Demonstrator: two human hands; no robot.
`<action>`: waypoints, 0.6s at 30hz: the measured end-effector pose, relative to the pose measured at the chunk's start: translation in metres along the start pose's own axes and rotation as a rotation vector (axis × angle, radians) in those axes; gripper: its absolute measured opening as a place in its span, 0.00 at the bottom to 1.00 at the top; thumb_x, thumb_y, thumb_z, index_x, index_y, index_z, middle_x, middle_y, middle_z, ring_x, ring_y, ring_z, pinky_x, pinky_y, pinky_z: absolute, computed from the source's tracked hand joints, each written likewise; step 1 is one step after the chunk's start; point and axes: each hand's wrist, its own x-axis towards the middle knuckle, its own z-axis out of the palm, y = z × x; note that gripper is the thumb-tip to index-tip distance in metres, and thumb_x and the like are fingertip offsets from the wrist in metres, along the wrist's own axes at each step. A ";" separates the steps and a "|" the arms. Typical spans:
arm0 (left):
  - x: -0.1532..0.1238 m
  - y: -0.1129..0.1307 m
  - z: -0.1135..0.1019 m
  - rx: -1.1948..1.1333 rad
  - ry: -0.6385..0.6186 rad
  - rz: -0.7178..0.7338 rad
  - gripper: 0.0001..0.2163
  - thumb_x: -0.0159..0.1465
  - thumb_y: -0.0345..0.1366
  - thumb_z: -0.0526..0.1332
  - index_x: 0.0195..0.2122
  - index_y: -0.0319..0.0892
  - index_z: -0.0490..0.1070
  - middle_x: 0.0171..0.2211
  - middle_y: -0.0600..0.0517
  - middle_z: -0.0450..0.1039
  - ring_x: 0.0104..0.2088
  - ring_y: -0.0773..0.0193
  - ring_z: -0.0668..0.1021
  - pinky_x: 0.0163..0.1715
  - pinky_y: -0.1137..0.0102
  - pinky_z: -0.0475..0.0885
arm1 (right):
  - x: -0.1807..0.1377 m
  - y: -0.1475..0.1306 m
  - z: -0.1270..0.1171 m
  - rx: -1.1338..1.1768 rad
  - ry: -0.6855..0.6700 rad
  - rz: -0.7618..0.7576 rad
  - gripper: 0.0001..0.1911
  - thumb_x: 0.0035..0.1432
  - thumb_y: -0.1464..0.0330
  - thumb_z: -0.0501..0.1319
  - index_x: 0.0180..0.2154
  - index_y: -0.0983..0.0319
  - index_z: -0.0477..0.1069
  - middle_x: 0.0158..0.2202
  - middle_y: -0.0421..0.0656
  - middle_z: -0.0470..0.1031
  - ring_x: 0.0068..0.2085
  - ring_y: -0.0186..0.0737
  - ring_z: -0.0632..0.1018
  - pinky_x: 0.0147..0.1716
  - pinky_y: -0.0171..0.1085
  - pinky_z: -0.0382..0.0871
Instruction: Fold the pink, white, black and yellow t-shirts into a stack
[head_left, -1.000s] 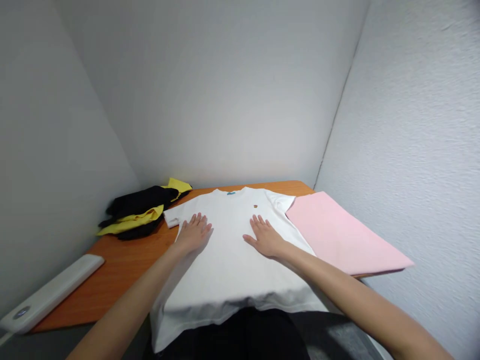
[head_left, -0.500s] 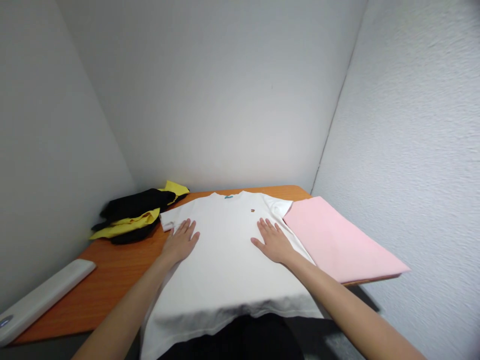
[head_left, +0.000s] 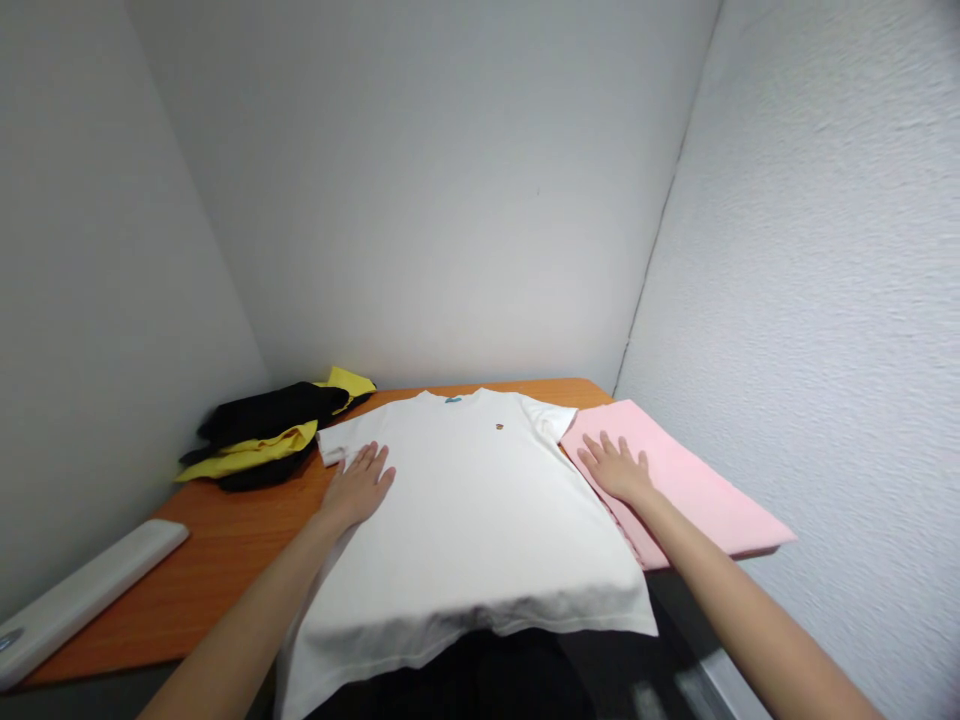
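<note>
A white T-shirt (head_left: 480, 510) lies spread out, collar toward the back wall, its hem hanging over the table's front edge. It has a small brown mark on the chest. My left hand (head_left: 360, 485) rests flat on the shirt's left side below the sleeve, fingers spread. Off the shirt, my right hand (head_left: 616, 468) lies open on a folded pink cloth (head_left: 697, 505) to the right. The shirt's right sleeve touches the cloth's far left corner. Neither hand grips anything.
Black and yellow garments (head_left: 270, 425) are heaped at the back left of the wooden table (head_left: 225, 535). A long white object (head_left: 94, 595) lies along the left edge. Walls (head_left: 450, 200) close in the back and both sides.
My right hand has moved right, from the shirt's chest onto the pink cloth. My left hand stays in place on the shirt. The view has shifted slightly.
</note>
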 end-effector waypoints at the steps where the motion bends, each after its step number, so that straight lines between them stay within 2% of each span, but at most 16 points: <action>1: 0.000 0.000 0.000 -0.001 0.001 0.001 0.29 0.69 0.49 0.40 0.68 0.42 0.49 0.69 0.48 0.41 0.69 0.58 0.47 0.65 0.52 0.45 | -0.002 0.006 0.006 -0.010 0.023 0.000 0.32 0.65 0.48 0.36 0.67 0.47 0.46 0.70 0.40 0.40 0.68 0.60 0.44 0.60 0.66 0.36; 5: 0.000 0.000 0.001 -0.005 0.011 0.009 0.29 0.69 0.49 0.40 0.68 0.41 0.49 0.69 0.47 0.42 0.69 0.58 0.47 0.65 0.51 0.44 | -0.003 0.018 0.017 -0.021 0.053 0.002 0.33 0.65 0.47 0.36 0.67 0.47 0.46 0.70 0.41 0.41 0.68 0.60 0.45 0.60 0.66 0.37; 9: -0.001 0.000 0.000 -0.023 0.018 0.007 0.29 0.69 0.49 0.41 0.68 0.41 0.50 0.69 0.47 0.42 0.69 0.57 0.48 0.65 0.51 0.45 | 0.012 0.010 0.005 -0.010 0.000 0.033 0.36 0.63 0.45 0.37 0.67 0.52 0.50 0.69 0.46 0.43 0.67 0.64 0.46 0.59 0.66 0.39; 13: -0.003 0.001 -0.002 -0.033 0.018 0.006 0.29 0.69 0.49 0.41 0.67 0.41 0.50 0.69 0.47 0.43 0.69 0.57 0.48 0.65 0.51 0.45 | 0.036 -0.026 -0.010 -0.059 0.112 -0.093 0.39 0.65 0.48 0.37 0.68 0.64 0.47 0.69 0.51 0.42 0.68 0.57 0.41 0.63 0.59 0.38; 18: -0.006 0.004 -0.006 -0.035 0.012 0.001 0.29 0.69 0.49 0.40 0.68 0.40 0.49 0.69 0.47 0.42 0.69 0.57 0.49 0.65 0.52 0.46 | 0.064 -0.097 -0.013 -0.113 0.160 -0.261 0.37 0.67 0.52 0.39 0.67 0.71 0.47 0.69 0.54 0.43 0.69 0.52 0.40 0.64 0.53 0.35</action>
